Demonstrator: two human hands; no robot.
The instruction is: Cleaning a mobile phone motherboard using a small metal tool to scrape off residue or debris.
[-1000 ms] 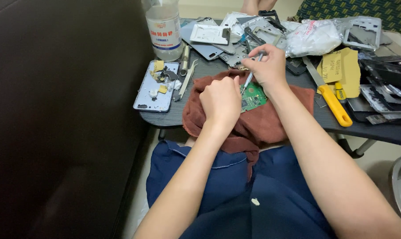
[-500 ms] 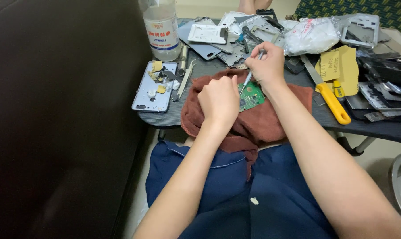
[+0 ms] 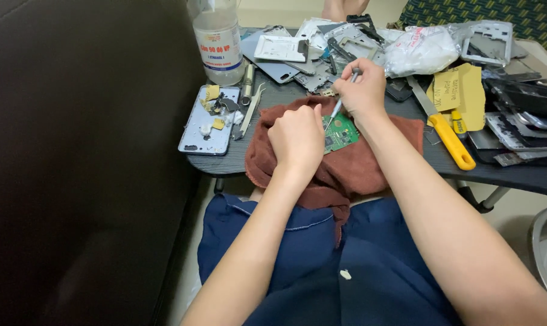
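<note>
Since the earlier frame I note barely any shift. Left hand [image 3: 296, 134] sits clenched beside the green circuit board [image 3: 340, 133] on the brown towel [image 3: 352, 169]; right hand [image 3: 363, 92] grips a thin screwdriver [image 3: 337, 110] above it. Risk: the tip slipping and scratching the board.

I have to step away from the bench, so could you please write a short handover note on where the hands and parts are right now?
Left hand: closed, resting on the small green circuit board, steadying it.
Right hand: gripping a slim silver-handled tool, tip down at the board.
Board lies on the rust-brown towel at the edge of the dark table.
Done: board is out and laid flat.
Left: which work on the board is finished cannot be told.
</note>
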